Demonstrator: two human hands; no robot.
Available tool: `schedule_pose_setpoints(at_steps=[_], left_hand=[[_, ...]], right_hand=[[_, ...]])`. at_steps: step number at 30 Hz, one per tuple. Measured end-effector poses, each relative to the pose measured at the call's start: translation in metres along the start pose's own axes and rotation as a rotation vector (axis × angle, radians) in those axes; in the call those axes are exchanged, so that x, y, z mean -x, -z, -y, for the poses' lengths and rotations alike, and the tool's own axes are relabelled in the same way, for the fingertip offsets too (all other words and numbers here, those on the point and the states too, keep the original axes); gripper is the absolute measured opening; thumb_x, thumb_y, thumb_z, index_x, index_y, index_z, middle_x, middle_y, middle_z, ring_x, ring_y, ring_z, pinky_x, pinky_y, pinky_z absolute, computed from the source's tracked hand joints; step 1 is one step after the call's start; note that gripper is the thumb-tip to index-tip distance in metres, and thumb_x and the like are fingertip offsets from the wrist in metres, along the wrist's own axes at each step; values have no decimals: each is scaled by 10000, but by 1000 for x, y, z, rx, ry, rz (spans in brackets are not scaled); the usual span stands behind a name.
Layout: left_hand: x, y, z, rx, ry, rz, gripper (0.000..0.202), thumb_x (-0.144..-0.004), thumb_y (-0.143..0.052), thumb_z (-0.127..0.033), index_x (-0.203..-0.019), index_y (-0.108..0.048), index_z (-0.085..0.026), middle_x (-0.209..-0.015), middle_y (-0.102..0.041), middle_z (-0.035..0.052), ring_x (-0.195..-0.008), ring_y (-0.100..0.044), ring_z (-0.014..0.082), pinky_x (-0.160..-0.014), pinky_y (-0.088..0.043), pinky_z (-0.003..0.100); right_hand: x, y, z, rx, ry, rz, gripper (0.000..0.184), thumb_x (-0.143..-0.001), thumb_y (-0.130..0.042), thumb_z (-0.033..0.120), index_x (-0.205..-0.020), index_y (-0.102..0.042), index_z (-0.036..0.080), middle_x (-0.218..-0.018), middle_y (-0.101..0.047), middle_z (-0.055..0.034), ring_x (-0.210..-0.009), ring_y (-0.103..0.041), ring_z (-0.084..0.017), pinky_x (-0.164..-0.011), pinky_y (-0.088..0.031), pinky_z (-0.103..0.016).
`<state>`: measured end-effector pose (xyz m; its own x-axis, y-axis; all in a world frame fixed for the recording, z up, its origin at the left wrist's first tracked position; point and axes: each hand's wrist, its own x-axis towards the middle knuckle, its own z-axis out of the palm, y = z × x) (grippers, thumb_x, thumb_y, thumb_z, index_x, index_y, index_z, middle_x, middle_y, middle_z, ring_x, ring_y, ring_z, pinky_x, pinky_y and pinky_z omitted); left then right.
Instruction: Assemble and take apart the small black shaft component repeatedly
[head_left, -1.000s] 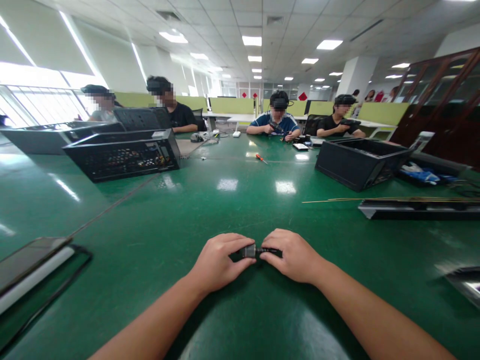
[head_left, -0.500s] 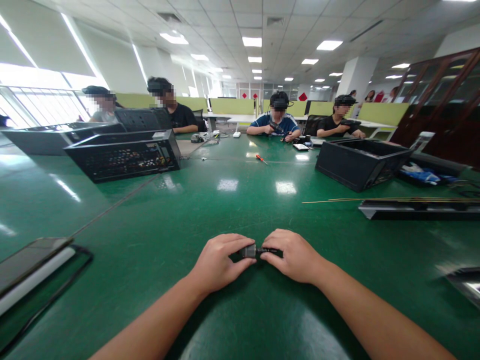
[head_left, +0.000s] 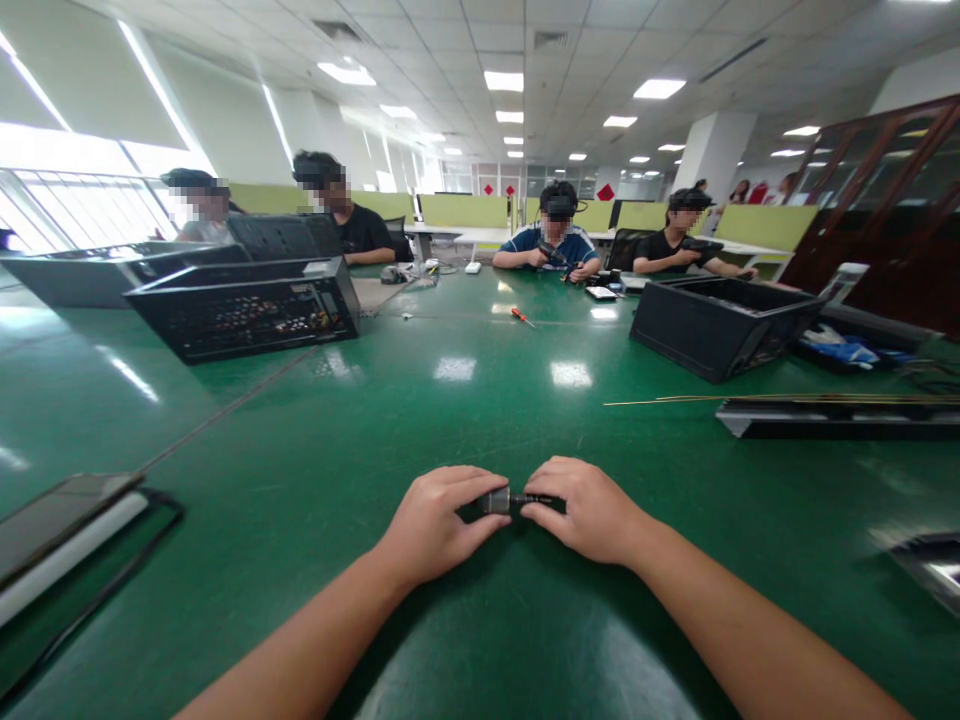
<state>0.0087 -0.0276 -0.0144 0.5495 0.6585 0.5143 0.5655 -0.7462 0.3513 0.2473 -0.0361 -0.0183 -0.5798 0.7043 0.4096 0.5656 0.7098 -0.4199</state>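
Close in front of me on the green tabletop, my left hand (head_left: 439,520) is closed round the thick grey-black body of a cable connector (head_left: 497,501). Fingers and thumb pinch it from both sides. From the body a thin, ribbed dark stem runs to the right. My right hand (head_left: 589,512) pinches that stem between thumb and fingers. The connector lies level between the two hands, and its left end is hidden inside my left palm.
Black computer cases (head_left: 247,310) stand at the left, another case (head_left: 712,325) at the right. A red screwdriver (head_left: 523,318) lies mid-table. A long black metal strip (head_left: 840,418) is at the right, a phone-like slab (head_left: 64,520) at the left. Several people sit across the table.
My hands and the connector stay in nearly the same place. Across the table, the person at the right has stretched an arm further to the right.
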Motion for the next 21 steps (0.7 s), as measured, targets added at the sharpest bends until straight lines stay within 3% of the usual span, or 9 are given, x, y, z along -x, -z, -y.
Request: schedule_pose_setpoints(at_steps=[21], left_hand=[[2,-2,2,-15,-24,-19,311,-784,-788,-307,-1082,-747,-228,-1008,-788,50,-889,-744,212,-820,-600,338]], right_hand=[[0,2,-1,26,-9,21,179,-956,-612,304,-990,-729,173,-954,-734,-70,-913,-640,-205,-861,-493,-342]])
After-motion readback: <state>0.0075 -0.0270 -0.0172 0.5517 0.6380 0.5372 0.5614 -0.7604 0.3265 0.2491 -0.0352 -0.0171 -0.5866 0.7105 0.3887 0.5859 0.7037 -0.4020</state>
